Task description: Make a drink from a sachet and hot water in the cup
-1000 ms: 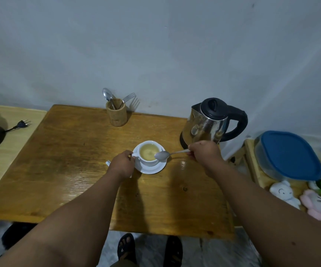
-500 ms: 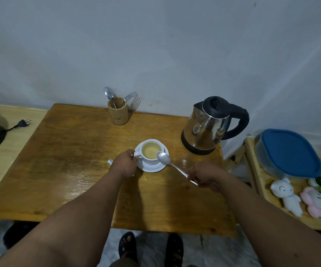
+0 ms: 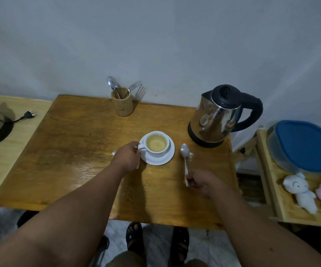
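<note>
A white cup [image 3: 157, 144] filled with pale yellowish drink stands on a white saucer [image 3: 163, 160] in the middle of the wooden table [image 3: 74, 151]. My left hand [image 3: 127, 158] grips the cup's handle on its left side; a scrap of white sachet [image 3: 114, 152] pokes out from under that hand. To the right of the saucer a metal spoon [image 3: 185, 157] lies flat on the table. My right hand [image 3: 202, 183] pinches the near end of its handle. A steel kettle [image 3: 216, 117] with a black lid and handle stands at the back right.
A wooden holder [image 3: 122, 103] with a spoon and fork stands at the table's back edge by the wall. A lighter side table [image 3: 11, 147] on the left carries a black plug and a dark round object. A shelf on the right holds a blue-lidded bowl [image 3: 306, 143] and soft toys [image 3: 298, 191].
My right hand drew back from over the cup toward me and lowered the spoon onto the table to the right of the saucer. My left hand stayed on the cup handle.
</note>
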